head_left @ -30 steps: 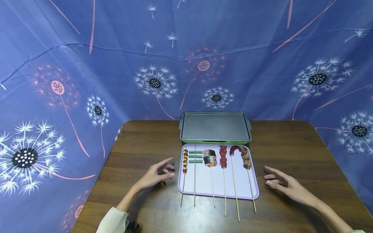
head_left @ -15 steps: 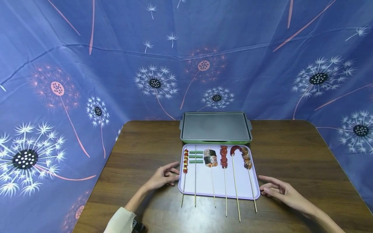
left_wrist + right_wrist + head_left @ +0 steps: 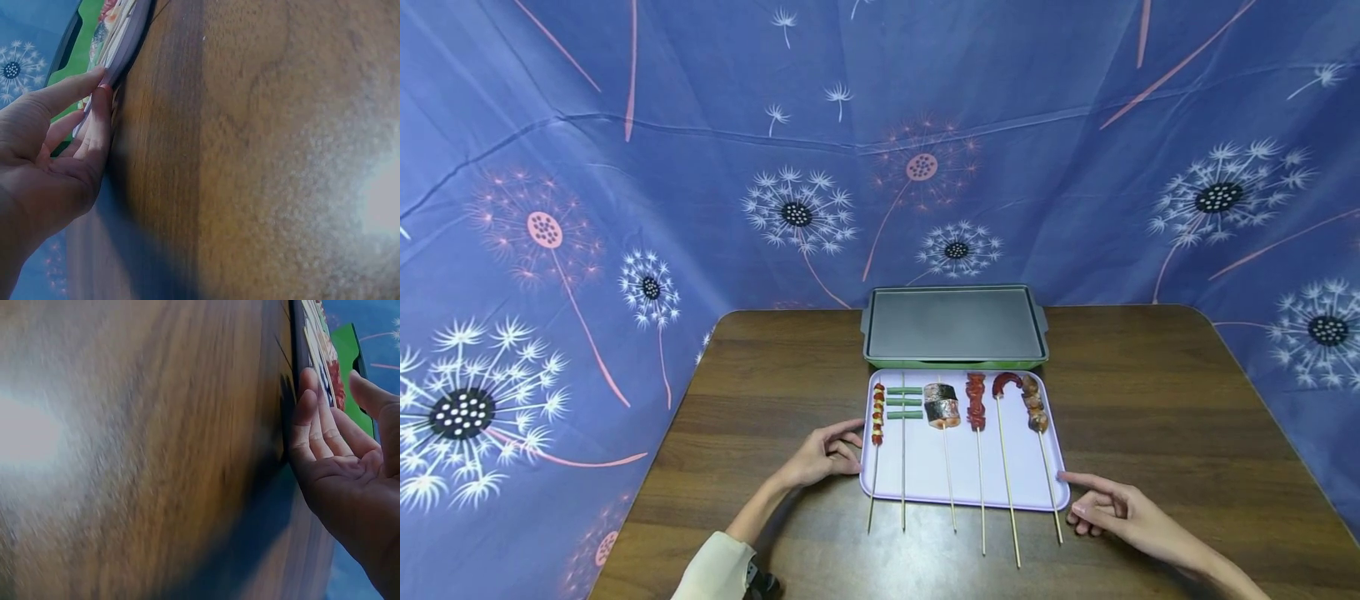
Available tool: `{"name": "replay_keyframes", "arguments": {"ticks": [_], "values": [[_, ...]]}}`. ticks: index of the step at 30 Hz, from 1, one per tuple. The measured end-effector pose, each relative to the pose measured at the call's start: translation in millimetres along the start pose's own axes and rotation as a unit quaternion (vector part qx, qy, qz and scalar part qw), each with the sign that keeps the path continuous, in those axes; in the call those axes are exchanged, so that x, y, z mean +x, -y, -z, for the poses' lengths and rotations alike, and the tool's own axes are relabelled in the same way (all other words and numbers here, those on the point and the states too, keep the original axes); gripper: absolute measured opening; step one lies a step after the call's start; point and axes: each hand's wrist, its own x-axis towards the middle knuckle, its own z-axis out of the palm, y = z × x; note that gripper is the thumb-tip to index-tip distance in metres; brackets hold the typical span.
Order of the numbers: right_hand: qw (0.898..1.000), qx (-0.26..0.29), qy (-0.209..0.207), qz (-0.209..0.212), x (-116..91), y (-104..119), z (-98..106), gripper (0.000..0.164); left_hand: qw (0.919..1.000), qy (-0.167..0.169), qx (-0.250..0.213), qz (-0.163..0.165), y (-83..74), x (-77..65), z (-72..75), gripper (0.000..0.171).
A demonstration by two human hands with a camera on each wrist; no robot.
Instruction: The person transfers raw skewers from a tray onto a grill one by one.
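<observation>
A pale lilac tray (image 3: 917,479) holds several skewers, their sticks jutting over its near edge. At the tray's left rim, my left hand (image 3: 822,456) touches the edge with its thumb and fingertips, as the left wrist view also shows. My right hand (image 3: 1123,510) lies at the right rim, its straight index finger on the edge and the other fingers bent. Among the skewers are red and yellow pieces (image 3: 877,414), green sticks (image 3: 904,403), dark-skinned fish pieces (image 3: 942,406), red meat (image 3: 975,401), a curled red piece (image 3: 1007,383) and brown chunks (image 3: 1034,404).
Right behind the tray stands a dark flat griddle (image 3: 957,323) on a green base. Both rest on a brown wooden table (image 3: 775,367). A blue dandelion-print cloth (image 3: 1037,183) hangs behind the table and along its sides.
Both hands have moved inward from beside the tray to its left and right rims. The right index finger has straightened onto the edge. The tray and skewers look almost unmoved.
</observation>
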Motion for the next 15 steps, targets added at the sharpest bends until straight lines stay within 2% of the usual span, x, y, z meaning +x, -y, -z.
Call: {"name": "replay_keyframes", "arguments": {"ticks": [8, 11, 15], "values": [[0.997, 0.043, 0.037, 0.045, 5, -6, -10, 0.057, 0.9999, -0.007, 0.007, 0.007, -0.3, 0.7, 2.6, 0.076], [0.998, 0.045, 0.026, 0.039, 6, -8, -13, 0.061, 0.9999, -0.008, 0.008, 0.007, 0.8, 0.6, 2.7, 0.075], [1.000, 0.012, -0.001, 0.025, 6, -11, -17, 0.063, 0.9999, -0.005, 0.007, 0.010, 3.1, -0.5, 2.2, 0.075]]}}
